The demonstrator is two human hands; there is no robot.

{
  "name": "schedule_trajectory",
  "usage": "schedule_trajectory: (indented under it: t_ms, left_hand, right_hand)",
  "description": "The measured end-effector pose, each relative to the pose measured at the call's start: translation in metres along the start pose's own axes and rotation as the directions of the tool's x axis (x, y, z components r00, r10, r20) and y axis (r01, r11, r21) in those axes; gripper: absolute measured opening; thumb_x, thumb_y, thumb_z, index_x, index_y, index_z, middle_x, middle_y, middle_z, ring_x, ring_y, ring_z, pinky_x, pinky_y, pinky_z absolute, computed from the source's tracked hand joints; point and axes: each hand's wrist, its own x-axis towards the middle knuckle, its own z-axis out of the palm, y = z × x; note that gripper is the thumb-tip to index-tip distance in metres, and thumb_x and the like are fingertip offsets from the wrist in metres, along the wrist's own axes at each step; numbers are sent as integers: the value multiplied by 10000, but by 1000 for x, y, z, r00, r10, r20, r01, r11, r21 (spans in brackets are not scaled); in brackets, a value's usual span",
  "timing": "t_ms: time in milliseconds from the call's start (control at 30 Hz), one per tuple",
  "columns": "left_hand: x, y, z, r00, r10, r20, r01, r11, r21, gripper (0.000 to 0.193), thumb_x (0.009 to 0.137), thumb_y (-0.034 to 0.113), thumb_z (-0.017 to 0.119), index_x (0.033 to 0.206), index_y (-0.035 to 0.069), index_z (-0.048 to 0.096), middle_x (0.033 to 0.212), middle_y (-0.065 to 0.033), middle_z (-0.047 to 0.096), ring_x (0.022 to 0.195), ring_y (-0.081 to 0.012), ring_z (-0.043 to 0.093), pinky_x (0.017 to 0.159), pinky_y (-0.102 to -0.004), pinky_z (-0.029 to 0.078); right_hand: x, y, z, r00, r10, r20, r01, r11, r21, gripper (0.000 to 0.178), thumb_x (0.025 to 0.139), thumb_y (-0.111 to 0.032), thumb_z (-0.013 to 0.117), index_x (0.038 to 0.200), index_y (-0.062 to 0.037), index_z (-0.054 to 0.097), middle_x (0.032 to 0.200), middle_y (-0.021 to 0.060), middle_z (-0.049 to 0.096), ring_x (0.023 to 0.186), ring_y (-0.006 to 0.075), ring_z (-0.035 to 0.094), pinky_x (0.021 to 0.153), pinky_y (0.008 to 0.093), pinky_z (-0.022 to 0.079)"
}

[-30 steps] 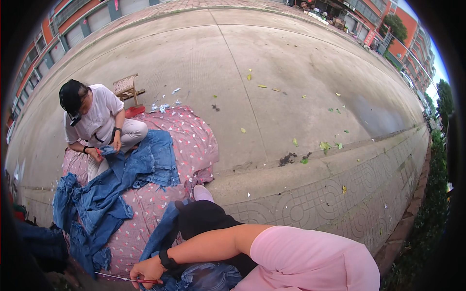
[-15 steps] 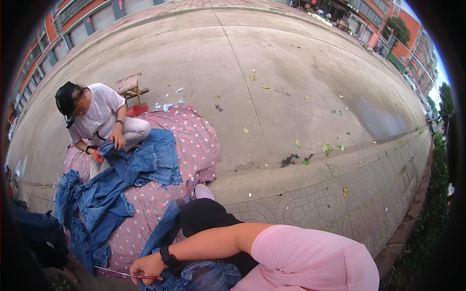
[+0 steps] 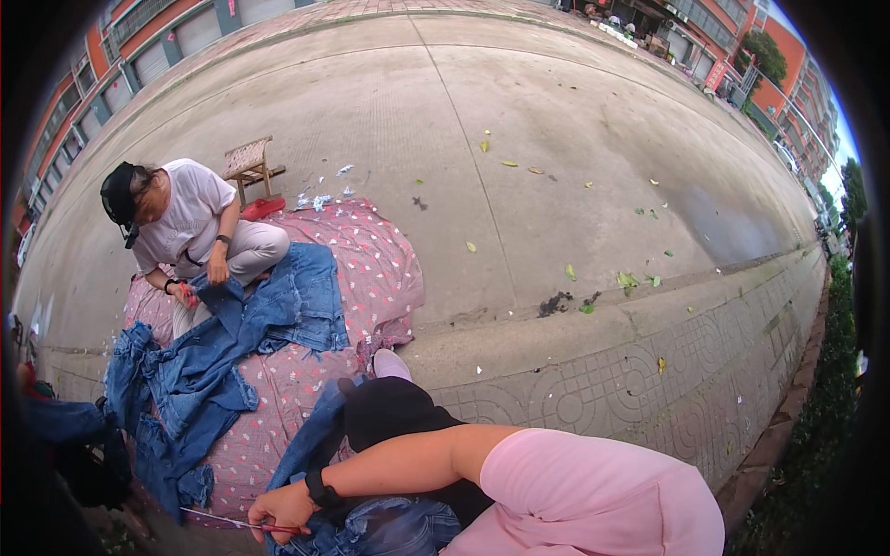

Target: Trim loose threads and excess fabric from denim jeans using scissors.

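In the head view, the right hand (image 3: 284,509) is curled closed around the red handles of the scissors (image 3: 229,522), low in the picture. Their slim metal blades reach out beyond the fingers; the long axis runs nearly level, tips pointing left and slightly away from the person. Just beneath and beside the hand lies crumpled, faded blue denim (image 3: 408,530); beyond spreads a thin, wrinkled pink patterned cloth (image 3: 278,380). The left hand is out of sight, so its state cannot be told.
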Motion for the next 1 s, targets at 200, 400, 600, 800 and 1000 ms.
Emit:
schedule_trajectory:
  t_ms: [200,400,600,800,1000]
  left_hand:
    - [-2,-2,4,996,47,-76,-51,997,-52,311,938,252,552,1090,-14,602,864,-152,561,766,-279,513,716,-372,423]
    - [-1,-8,4,993,103,-50,-102,995,13,323,939,271,540,1064,-9,642,925,-179,603,828,-305,548,758,-404,427]
    - [-1,3,4,985,157,-75,-151,985,79,317,931,268,537,1030,-9,652,929,-199,609,834,-347,561,773,-432,434]
    - [-1,16,7,980,166,-113,-141,970,200,309,926,272,530,982,-9,645,887,-196,599,817,-359,560,754,-431,441]
    - [-5,17,12,980,132,-151,-92,965,244,299,928,273,522,947,-15,602,869,-195,573,805,-359,551,741,-432,436]
  right_hand:
    - [0,0,0,1000,1,0,-1,1000,15,373,692,16,609,1056,5,527,609,47,556,415,111,513,370,246,395]
    - [0,0,0,1000,-1,-1,1,1000,5,366,701,10,618,1055,6,526,621,49,565,424,105,512,376,241,401]
    - [-2,-1,1,1000,2,2,-2,1000,2,367,698,1,619,1055,-3,530,612,43,552,430,102,509,379,240,397]
    - [-4,-2,1,1000,2,-21,-2,1000,-15,365,692,-5,616,1049,-12,540,609,37,543,428,104,508,382,243,391]
    - [-5,-3,1,1000,2,-22,-2,1000,-18,369,689,-7,618,1049,-15,542,608,32,535,429,103,506,380,242,382]
